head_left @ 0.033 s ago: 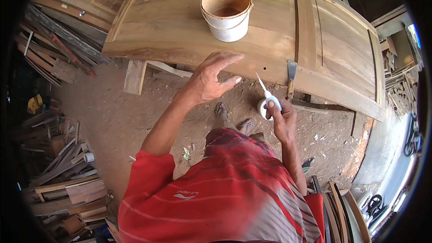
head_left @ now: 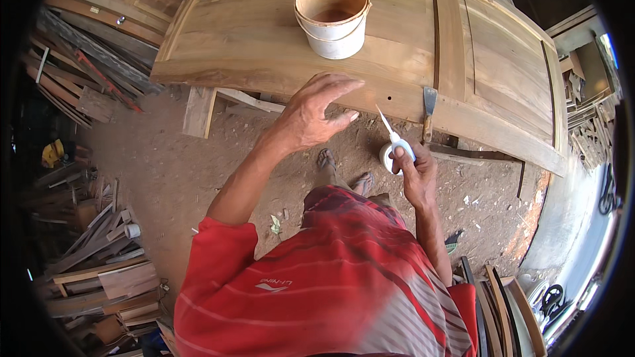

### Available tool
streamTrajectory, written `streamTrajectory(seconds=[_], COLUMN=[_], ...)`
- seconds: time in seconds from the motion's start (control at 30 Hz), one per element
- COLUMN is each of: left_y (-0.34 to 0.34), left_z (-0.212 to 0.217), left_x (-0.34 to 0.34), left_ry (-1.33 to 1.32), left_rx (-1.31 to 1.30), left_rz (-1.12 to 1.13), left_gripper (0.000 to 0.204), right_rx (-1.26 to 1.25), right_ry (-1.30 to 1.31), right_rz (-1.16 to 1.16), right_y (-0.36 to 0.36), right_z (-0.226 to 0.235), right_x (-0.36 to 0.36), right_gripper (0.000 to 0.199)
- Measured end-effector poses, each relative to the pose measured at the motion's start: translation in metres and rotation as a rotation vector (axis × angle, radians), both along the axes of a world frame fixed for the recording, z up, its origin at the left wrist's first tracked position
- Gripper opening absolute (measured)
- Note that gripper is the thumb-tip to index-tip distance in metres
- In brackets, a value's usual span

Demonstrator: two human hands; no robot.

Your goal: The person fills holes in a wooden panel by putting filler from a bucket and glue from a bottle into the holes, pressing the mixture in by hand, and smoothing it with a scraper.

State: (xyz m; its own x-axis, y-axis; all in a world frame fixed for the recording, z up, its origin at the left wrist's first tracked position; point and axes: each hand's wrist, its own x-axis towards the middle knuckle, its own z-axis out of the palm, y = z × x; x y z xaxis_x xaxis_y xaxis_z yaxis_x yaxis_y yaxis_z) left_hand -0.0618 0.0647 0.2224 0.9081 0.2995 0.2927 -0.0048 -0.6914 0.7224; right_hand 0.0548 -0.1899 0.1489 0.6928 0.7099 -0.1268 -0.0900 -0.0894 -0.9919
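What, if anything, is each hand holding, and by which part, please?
The right hand grips a small white nozzle-tipped bottle around its body. The left hand holds nothing, its fingers spread.

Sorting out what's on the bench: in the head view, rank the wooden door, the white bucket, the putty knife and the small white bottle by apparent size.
1. Wooden door, by far the largest.
2. White bucket.
3. and 4. Putty knife and small white bottle in the right hand: they look alike in length, and the bottle is nearer the camera, so I won't rank them.
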Motion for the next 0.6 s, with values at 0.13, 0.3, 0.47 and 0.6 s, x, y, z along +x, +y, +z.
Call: streamTrajectory(seconds=[0.13,0.3,0.47,0.6], left_y=[-0.012,-0.019,-0.019,-0.024], left_z=[-0.007,-0.021,-0.024,-0.018], left_x=[0.009,0.018,0.025,0.028], left_ry=[0.015,-0.022,0.000,-0.002], left_rx=[0.123,0.326,0.413,0.514], left_rz=[-0.116,-0.248,-0.327,-0.343], left_gripper=[0.044,0.032,0.019,0.019], right_rx=[-0.026,-0.034,-0.087,-0.065], right_ry=[0.052,0.074,0.078,0.015], right_rz=[-0.007,0.007,0.042,0.010], right_y=[-0.018,-0.033,-0.040,-0.042], right_z=[0.001,-0.003,-0.005,-0.011], right_x=[-0.006,-0.010,-0.007,-0.006], right_gripper=[0.037,0.038,0.040,0.031])
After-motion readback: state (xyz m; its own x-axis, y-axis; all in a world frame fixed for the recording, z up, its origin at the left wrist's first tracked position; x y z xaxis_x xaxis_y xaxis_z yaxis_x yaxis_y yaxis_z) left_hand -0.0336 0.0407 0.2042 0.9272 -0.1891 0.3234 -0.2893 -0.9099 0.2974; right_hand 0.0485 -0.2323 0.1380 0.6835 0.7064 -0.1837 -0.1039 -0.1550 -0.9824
